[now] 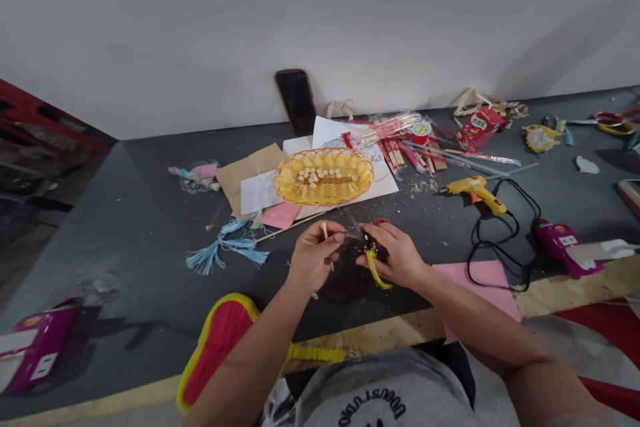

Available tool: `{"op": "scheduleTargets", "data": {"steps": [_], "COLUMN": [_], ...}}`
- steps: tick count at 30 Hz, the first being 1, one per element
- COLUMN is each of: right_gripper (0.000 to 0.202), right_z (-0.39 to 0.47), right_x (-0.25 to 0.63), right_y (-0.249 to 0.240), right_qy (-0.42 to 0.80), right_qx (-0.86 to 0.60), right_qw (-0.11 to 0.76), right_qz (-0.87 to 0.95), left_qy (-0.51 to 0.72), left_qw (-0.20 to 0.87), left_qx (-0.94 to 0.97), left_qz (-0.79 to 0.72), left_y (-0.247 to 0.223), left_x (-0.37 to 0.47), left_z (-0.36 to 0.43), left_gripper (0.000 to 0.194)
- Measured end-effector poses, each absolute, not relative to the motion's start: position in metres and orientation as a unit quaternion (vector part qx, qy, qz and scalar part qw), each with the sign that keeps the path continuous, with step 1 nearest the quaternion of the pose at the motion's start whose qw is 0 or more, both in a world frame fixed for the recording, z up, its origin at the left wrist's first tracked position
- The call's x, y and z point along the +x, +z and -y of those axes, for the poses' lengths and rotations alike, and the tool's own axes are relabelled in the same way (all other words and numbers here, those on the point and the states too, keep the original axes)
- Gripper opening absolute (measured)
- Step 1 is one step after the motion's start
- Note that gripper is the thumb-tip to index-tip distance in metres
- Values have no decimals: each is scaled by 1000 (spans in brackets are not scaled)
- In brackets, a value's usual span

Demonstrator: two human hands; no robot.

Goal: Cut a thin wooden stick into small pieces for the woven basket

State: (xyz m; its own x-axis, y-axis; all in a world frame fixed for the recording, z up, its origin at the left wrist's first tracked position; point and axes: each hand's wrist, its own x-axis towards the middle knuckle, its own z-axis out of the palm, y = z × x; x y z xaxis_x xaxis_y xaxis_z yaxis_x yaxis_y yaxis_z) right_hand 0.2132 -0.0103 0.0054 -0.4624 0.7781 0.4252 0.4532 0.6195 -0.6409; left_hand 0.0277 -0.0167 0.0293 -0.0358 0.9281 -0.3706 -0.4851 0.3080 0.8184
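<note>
My left hand [309, 259] is closed, pinching a thin pale stick [325, 232] that stands out above and below the fingers. My right hand [400, 255] grips scissors [374, 269] with red and yellow handles; their blades are parted and point at the left fingertips. Whether a blade touches the stick I cannot tell. Just beyond both hands sits a yellow woven basket [281, 181] with several small pale pieces [314, 177] in it. Crumb-like bits lie scattered on the dark table [165, 233].
A yellow glue gun [477, 193] lies at right, its black cord trailing near a purple power socket [567, 250]. Blue tassels [225, 247] lie left of my hands. A phone [296, 100] leans on the wall. A red-and-yellow padded item [220, 340] overhangs the front edge.
</note>
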Motion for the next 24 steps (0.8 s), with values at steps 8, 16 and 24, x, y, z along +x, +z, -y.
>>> {"op": "scheduleTargets", "data": {"steps": [8,16,24], "right_gripper": [44,39,41], "right_z": [7,-2,6], "right_x": [215,221,216], "right_y": [7,-5,2], "right_qy": [289,383,285], "right_qx": [-435,-465,-428], "right_qw": [416,522,429], "right_qz": [745,604,742], "left_qy": [547,552,545], "left_qw": [665,668,678], "left_qx": [239,236,222], "left_qz": [-450,-439,-441], "left_y": [28,31,32], "left_x": [28,28,28], "left_z": [16,16,15], "left_gripper": [25,22,25]}}
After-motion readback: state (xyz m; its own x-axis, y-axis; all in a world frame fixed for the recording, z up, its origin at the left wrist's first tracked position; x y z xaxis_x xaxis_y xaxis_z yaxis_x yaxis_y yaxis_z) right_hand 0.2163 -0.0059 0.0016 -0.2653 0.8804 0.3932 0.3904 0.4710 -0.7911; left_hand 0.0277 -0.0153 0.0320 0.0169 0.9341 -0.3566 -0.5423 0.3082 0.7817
